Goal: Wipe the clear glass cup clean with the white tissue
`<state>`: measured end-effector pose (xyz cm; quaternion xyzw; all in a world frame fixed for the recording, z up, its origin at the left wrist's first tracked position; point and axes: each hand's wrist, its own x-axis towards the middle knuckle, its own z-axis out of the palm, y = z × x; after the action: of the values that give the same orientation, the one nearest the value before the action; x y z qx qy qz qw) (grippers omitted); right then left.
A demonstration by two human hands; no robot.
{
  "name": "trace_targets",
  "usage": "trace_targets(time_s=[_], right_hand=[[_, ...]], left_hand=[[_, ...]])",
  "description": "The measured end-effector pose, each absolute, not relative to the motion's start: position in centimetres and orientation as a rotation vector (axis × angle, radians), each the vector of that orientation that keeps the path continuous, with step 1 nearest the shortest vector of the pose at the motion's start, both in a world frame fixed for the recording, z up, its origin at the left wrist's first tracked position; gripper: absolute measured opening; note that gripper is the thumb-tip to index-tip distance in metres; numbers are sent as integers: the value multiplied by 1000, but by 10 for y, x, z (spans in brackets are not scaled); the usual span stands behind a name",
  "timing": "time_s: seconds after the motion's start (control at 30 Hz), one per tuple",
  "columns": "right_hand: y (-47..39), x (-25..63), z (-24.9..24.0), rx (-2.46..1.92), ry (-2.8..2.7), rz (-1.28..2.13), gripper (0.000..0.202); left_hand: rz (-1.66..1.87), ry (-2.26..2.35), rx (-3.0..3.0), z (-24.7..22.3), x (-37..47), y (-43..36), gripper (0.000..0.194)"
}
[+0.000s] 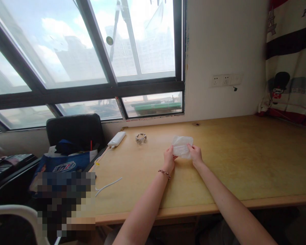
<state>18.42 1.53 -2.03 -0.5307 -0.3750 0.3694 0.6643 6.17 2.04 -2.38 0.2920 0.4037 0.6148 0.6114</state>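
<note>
On the wooden desk [244, 160] by the window [91, 51] — both hands pinch what looks like tissue [182, 146].

You can read only a little here. The blue bag [63, 165] on the chair at your left has big white letters with a red edge, but they are too blurry to spell out. The striped curtain [290, 58] at the far right shows a dark letter "H" at its top corner.
</note>
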Motion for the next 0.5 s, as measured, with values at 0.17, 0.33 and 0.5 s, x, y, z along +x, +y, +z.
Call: trace_targets(time_s=[0.17,0.33,0.5], right_hand=[[19,184,-24,-1068,-734,1078,28],[24,187,-28,-1015,-661,1089,26],[29,193,-33,-1112,-681,924,26]], left_hand=[[1395,912,713,-23,62,19,33],[1371,911,823,-21,60,18,36],[1372,973,984,-16,57,17,36]])
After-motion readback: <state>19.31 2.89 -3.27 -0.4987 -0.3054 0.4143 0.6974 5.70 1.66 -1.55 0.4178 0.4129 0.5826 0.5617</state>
